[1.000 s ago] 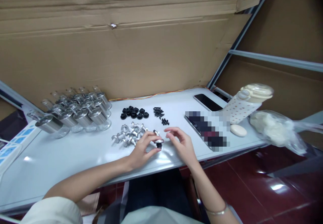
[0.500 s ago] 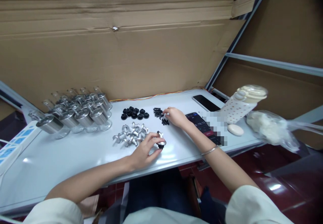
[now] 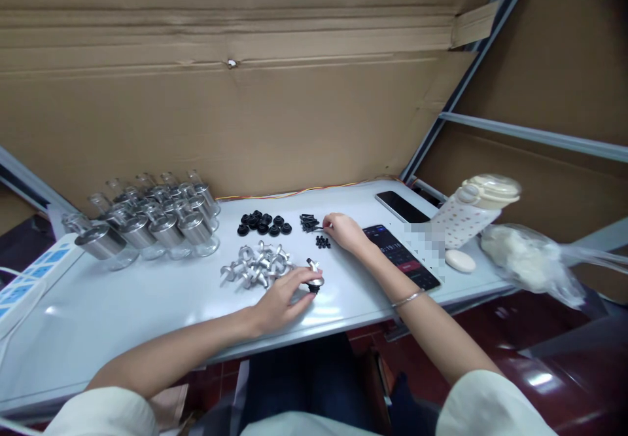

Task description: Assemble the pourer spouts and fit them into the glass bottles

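Observation:
My left hand (image 3: 279, 302) is closed round a silver metal bottle pourer (image 3: 315, 280) with a black ribbed stopper at its bottom and a small black piece at its top. My right hand (image 3: 342, 232) pinches a thin black tube (image 3: 318, 229) at the edge of a pile of similar black tubes (image 3: 307, 220). Just below lie several tiny black caps (image 3: 322, 242). A heap of silver pourer tops (image 3: 258, 266) sits left of the held pourer. Behind it are several black rubber stoppers (image 3: 263, 222).
Glass bottles with metal sleeves (image 3: 164, 230) stand at the left, near a power strip (image 3: 34, 279). To the right are a phone with a timer (image 3: 405, 259), another phone (image 3: 402, 207), a patterned tumbler (image 3: 466, 210), a white oval object (image 3: 460, 261) and a plastic bag (image 3: 524, 259).
My right hand has drawn slightly right from the black tube pile, and a thin tube now shows at its fingertips. My left hand keeps the pourer in nearly the same place.

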{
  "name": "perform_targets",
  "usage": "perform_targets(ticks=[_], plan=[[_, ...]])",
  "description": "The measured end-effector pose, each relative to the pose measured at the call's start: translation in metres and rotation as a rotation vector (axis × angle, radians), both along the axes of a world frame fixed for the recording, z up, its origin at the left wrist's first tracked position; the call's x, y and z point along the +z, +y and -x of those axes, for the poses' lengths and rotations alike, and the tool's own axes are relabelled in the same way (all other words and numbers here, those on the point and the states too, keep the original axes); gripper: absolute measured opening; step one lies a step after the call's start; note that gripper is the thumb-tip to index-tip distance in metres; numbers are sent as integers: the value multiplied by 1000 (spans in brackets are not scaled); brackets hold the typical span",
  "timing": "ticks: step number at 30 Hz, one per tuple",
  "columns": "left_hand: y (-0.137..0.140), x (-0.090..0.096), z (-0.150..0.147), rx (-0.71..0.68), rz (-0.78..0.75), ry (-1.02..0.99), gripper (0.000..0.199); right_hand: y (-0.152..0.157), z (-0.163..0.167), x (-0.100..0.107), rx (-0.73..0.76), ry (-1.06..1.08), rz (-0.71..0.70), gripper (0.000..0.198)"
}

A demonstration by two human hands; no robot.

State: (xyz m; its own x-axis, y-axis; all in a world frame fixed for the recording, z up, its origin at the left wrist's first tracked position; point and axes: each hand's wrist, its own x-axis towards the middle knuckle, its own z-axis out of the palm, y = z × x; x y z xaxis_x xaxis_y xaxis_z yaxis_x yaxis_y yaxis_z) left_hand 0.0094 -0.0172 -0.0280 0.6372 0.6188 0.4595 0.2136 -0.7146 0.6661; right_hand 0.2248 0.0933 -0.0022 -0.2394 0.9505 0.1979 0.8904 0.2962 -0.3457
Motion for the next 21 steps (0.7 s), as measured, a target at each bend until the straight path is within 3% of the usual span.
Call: perform_targets(ticks=[6,10,13,17,21], plan=[[1,1,-1,64,85,-20,34,-56,14,7,-34,241,-79,11],[3,-3,-2,91,195,-79,28,-103,40,-19,-140,864,-117,11],[3,-5,-3,97,293,-137,24,-118,54,-40,-222,1122,-61,16],[3,-7,-5,59,423,-232,40,-119,56,-45,-270,1243,-93,19],[2,-8,-6,55,493,-233,61,-122,55,-35,-178,1207,-120,17]])
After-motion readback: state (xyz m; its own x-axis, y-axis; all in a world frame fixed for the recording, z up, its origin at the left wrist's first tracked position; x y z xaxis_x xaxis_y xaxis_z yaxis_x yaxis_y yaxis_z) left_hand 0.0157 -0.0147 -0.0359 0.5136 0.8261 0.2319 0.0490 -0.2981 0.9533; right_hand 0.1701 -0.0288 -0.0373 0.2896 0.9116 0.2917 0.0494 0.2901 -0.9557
